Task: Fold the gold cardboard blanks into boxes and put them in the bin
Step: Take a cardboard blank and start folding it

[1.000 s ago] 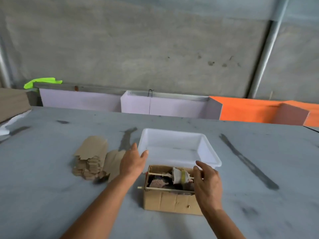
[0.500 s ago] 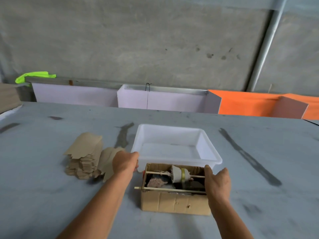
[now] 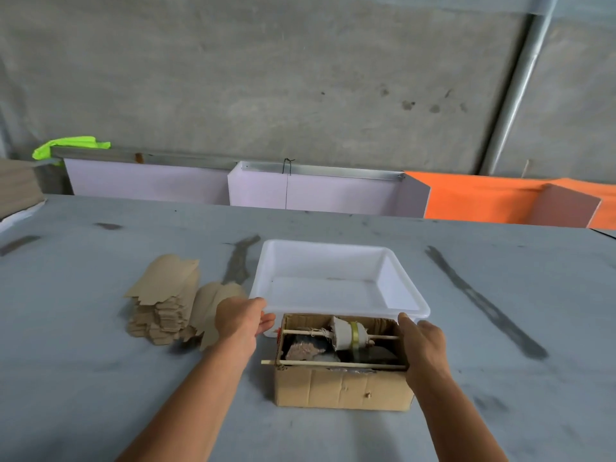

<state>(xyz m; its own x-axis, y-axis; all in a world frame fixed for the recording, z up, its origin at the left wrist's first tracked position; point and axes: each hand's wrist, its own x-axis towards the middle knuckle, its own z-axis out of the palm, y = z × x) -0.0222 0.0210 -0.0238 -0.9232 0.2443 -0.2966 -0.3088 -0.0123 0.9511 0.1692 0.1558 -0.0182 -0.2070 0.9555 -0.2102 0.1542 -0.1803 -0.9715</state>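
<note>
A stack of tan cardboard blanks (image 3: 163, 301) lies on the grey table, left of centre. Just to its right stands the white plastic bin (image 3: 405, 288), with nothing inside. An open brown cardboard box (image 3: 340, 390) sits against the bin's near side; two wooden dowels cross it and one carries a spool. My left hand (image 3: 240, 320) holds the bin's near-left corner, thumb over the rim and fingers curled beneath. My right hand (image 3: 421, 345) grips the box's right wall, thumb at its far corner.
The grey table (image 3: 500, 378) carries dark smears. Behind its far edge stand pale lilac panels (image 3: 150, 181) and orange panels (image 3: 483, 198) against a concrete wall. A flat brown stack (image 3: 16, 191) sits at the far left edge, with a bright green cloth (image 3: 70, 145) beyond it.
My left hand went from open beside the bin to curled on its near-left corner. My right hand slid from the box's top to its right wall.
</note>
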